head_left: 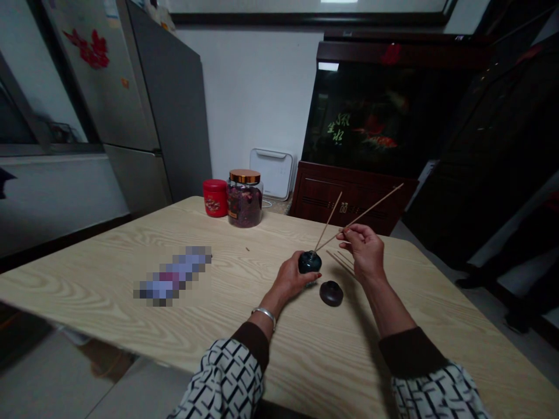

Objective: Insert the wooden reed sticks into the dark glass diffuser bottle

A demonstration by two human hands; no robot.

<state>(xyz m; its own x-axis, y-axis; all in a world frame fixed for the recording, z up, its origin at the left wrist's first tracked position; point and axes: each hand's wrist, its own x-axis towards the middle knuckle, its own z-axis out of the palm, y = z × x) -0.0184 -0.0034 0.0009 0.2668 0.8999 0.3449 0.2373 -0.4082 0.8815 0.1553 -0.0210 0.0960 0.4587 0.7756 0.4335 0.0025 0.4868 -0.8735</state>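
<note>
My left hand (pixel 289 278) is wrapped round a small dark glass bottle (pixel 310 265) on the table. One thin wooden stick (pixel 328 221) stands tilted in the bottle's mouth. My right hand (pixel 367 251) pinches a second long thin stick (pixel 378 203) between thumb and fingers; its lower end reaches the bottle's mouth, though I cannot tell how deep it goes. More loose sticks (pixel 335 259) lie on the tabletop, partly hidden behind my right hand. A dark round piece with a raised centre (pixel 331 293), perhaps a cap, rests just in front of the bottle.
On the wood-grain table (pixel 227 320) lies a pixelated package (pixel 172 277) at the left. At the far edge stand a red canister (pixel 215 198) and a glass jar (pixel 244 205) with a copper-coloured lid. Behind are a fish tank (pixel 358 122), a fridge (pixel 174 105) and a white appliance (pixel 271 173).
</note>
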